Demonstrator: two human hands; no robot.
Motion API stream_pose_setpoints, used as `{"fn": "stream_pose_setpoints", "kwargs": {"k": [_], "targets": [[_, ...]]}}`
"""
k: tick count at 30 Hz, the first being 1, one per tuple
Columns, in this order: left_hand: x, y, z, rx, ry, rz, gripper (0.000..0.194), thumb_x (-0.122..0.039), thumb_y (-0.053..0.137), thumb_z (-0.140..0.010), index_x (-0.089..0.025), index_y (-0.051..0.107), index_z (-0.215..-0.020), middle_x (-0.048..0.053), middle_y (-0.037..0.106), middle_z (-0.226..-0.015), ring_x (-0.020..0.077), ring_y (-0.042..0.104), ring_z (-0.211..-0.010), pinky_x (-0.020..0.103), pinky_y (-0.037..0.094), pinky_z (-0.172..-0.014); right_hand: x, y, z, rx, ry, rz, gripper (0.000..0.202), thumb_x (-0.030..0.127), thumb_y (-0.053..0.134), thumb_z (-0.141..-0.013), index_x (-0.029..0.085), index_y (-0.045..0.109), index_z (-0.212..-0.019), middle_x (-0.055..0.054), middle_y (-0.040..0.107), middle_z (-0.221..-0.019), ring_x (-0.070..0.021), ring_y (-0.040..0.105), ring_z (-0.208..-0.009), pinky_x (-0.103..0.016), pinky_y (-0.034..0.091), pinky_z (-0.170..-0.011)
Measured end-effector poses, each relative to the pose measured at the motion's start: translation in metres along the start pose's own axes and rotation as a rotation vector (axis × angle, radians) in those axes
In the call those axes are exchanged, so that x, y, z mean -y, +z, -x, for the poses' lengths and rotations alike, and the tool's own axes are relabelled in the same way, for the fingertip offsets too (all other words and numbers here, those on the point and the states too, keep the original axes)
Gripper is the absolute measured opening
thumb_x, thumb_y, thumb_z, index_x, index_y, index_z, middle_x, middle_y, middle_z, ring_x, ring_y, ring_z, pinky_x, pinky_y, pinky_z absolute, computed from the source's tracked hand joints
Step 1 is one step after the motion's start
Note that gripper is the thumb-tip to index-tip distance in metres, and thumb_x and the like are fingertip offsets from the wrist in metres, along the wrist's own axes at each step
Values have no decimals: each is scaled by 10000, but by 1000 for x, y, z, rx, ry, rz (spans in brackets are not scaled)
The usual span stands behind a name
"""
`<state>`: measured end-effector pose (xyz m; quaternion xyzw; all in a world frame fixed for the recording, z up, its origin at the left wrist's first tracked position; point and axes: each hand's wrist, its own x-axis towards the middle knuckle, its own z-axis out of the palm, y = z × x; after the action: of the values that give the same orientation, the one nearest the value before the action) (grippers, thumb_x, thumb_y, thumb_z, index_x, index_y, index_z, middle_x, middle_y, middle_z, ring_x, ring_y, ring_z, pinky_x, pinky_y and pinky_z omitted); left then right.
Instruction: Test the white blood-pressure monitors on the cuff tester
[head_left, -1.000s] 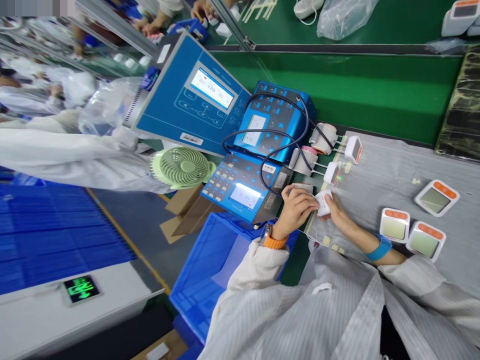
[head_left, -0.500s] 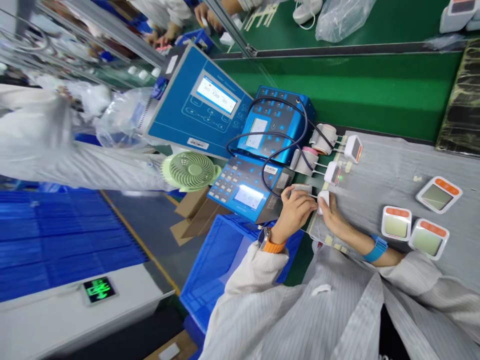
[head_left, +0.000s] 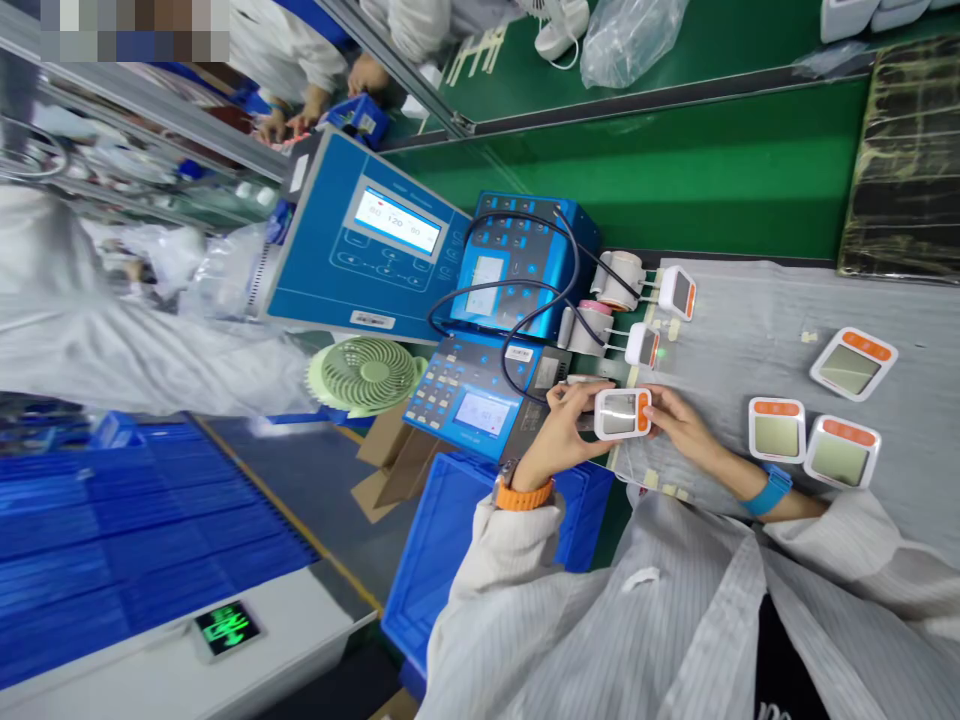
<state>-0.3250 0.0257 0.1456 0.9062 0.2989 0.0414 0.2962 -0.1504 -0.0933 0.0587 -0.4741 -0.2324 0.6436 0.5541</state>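
A white blood pressure monitor (head_left: 619,414) with a grey screen and orange buttons is between my hands, its face turned up. My left hand (head_left: 568,425), with an orange-strapped watch at the wrist, grips its left end. The fingers of my right hand (head_left: 673,418), below a blue wristband (head_left: 769,490), close on the orange-button end. Just beyond stand two similar monitors, one with a green light (head_left: 643,345) and one farther back (head_left: 677,293). White tubes join them to a pink-edged cuff roll (head_left: 589,328) and a white cuff roll (head_left: 619,280).
Blue tester boxes (head_left: 480,400) with dark hoses stand left of my hands. A green fan (head_left: 367,372) and a blue crate (head_left: 442,560) are farther left. Three more monitors (head_left: 777,430) lie on the grey mat (head_left: 720,350) at right. Co-workers' hands (head_left: 304,118) show at upper left.
The monitor in my hands has turned from edge-on to face-up, showing its screen and orange buttons. My left hand has shifted its grip to the monitor's left end. The view has swung slightly.
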Motion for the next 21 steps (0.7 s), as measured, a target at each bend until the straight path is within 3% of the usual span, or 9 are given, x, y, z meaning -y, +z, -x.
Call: {"fn": "stream_pose_setpoints", "kwargs": {"k": [3, 6, 10, 13, 15, 18, 21], "targets": [[2, 2, -1, 13, 32, -50, 601, -343, 811, -789, -227, 522, -1303, 107, 666, -1288, 311, 603, -1215, 502, 337, -1078, 0, 2, 5, -100, -46, 121, 473, 389, 584, -882, 217, 527, -1319, -113, 588, -1238, -198, 643, -870, -364, 581, -711], [0, 3, -6, 42, 35, -120, 558, -356, 778, -823, -226, 519, -1300, 109, 672, -1283, 316, 606, -1209, 515, 309, -1077, 6, 2, 28, -166, -161, 404, 477, 269, 563, -895, 222, 505, -1365, -144, 480, -1368, -190, 643, -883, -415, 598, -790], [-8, 3, -13, 148, -22, -234, 585, -367, 786, -825, -238, 513, -1327, 113, 655, -1315, 326, 595, -1203, 535, 290, -1080, 17, -15, 68, -82, -320, 777, 323, 181, 509, -938, 218, 596, -1247, -124, 552, -1279, -258, 625, -1090, -491, 565, -957], [-14, -3, -18, 217, -54, -292, 802, -487, 880, -707, -239, 489, -1362, 116, 675, -1251, 365, 592, -1186, 582, 284, -1089, 22, -37, 91, -164, -425, 940, 237, 173, 487, -973, 215, 635, -1153, -110, 617, -1164, -275, 618, -1115, -495, 550, -979], [-17, -8, -24, 160, -79, -325, 818, -588, 853, -709, -240, 494, -1356, 100, 695, -1147, 367, 607, -1148, 586, 313, -1080, 25, -50, 99, -231, -481, 982, 219, 174, 479, -992, 218, 641, -1133, -101, 639, -1120, -260, 636, -1066, -464, 565, -941], [-24, -10, -46, -15, -101, -349, 678, -591, 707, -867, -234, 472, -1394, 98, 672, -1108, 310, 645, -1042, 489, 444, -984, 31, -60, 101, -288, -554, 1004, 201, 176, 474, -1011, 215, 639, -1120, -94, 657, -1097, -243, 649, -1045, -427, 573, -914], [-32, -6, -77, -13, -125, -304, 756, -531, 709, -889, -246, 375, -1504, 69, 675, -1045, 242, 669, -882, 347, 512, -800, 36, -61, 101, -290, -603, 1023, 195, 167, 469, -1017, 209, 632, -1116, -91, 667, -1088, -232, 657, -1020, -414, 578, -894]]}}
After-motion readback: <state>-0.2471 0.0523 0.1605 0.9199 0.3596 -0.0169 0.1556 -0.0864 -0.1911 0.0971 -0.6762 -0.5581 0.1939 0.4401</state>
